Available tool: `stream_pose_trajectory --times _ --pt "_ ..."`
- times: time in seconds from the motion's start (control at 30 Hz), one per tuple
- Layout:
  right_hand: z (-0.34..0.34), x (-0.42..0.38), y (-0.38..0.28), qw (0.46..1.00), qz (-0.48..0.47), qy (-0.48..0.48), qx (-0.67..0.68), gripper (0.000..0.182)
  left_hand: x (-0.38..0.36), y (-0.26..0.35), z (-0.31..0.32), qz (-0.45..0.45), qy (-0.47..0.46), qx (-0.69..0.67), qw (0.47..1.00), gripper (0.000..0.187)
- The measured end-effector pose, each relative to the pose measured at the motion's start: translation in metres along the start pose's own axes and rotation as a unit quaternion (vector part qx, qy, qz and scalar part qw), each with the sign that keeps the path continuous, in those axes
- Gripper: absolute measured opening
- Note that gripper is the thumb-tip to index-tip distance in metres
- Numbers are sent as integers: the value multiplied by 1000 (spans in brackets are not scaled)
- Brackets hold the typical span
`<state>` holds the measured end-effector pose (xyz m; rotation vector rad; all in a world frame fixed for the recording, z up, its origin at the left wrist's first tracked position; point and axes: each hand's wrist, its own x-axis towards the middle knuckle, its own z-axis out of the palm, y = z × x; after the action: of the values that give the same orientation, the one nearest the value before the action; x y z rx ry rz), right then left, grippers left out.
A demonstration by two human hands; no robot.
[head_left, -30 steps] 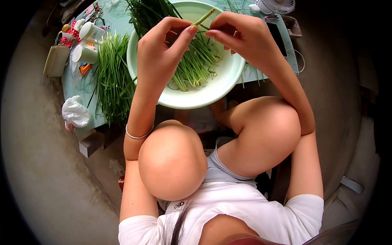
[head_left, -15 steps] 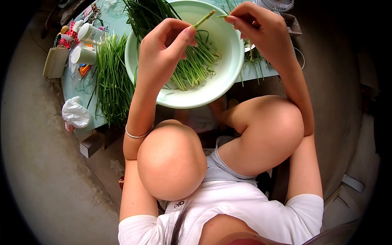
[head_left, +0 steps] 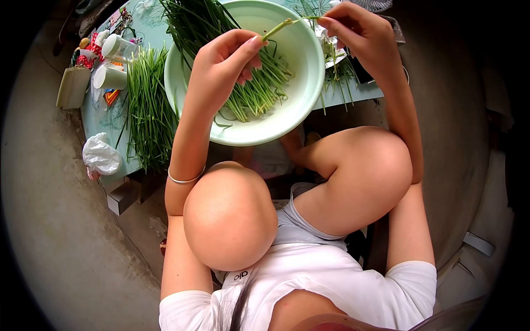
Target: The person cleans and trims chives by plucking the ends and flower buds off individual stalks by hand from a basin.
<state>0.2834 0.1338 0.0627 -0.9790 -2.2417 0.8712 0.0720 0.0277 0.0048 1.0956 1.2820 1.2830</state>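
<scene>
My left hand (head_left: 229,63) pinches a garlic chive (head_left: 279,27) between thumb and fingertips, its pale cut end pointing up and to the right. A thin green strip (head_left: 307,18) stretches from that end to my right hand (head_left: 356,34), whose thumb and forefinger are closed on it. Both hands are raised over a pale green basin (head_left: 259,135). Inside the basin, chives (head_left: 256,94) lie with their stem ends towards me. Dark green leaves (head_left: 201,22) hang over its far left rim, partly hidden by my left hand.
Left of the basin, a pile of chives (head_left: 148,110) lies on the table (head_left: 130,164). Beyond it are a white cup (head_left: 110,77), a clear cup (head_left: 118,48) and a crumpled white plastic bag (head_left: 101,154). Chive scraps (head_left: 338,80) lie right of the basin. My knees are just below the table edge.
My right hand has shifted slightly right, and the strip between the hands shows longer. My left hand still pinches the chive. The whole view has moved a little.
</scene>
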Motion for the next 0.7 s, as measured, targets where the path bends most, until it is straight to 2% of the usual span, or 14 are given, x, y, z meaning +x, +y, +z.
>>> stream_pose_trajectory --times 0.13,0.2,0.23,0.3,0.33,0.37,0.47,0.57,0.63,0.7 --pt "6 1 56 999 -29 -11 25 12 6 -8 2 -30 -30 -34 999 25" --pt "8 -1 66 998 30 -4 52 17 13 -11 2 -38 -45 -68 996 25" --pt "9 -5 68 998 30 -3 51 17 15 -13 2 -43 -59 -101 992 25" --pt "14 -14 51 983 145 -10 117 22 18 -14 5 -51 -68 -110 990 25" --pt "19 -17 62 978 151 -18 146 28 20 -17 7 -75 -93 -161 980 25" --pt "27 -19 68 972 149 -6 183 22 21 -19 9 -100 -119 -211 965 26" --pt "47 -25 56 935 121 -5 334 17 21 -20 16 -145 -139 -233 952 25" --pt "53 -25 42 915 131 -46 379 18 21 -25 19 -174 -158 -249 940 23" --pt "60 -24 39 913 117 -39 389 20 22 -30 20 -192 -198 -318 907 23" --pt "63 -22 39 895 132 -48 423 18 21 -29 21 -198 -212 -329 899 23"
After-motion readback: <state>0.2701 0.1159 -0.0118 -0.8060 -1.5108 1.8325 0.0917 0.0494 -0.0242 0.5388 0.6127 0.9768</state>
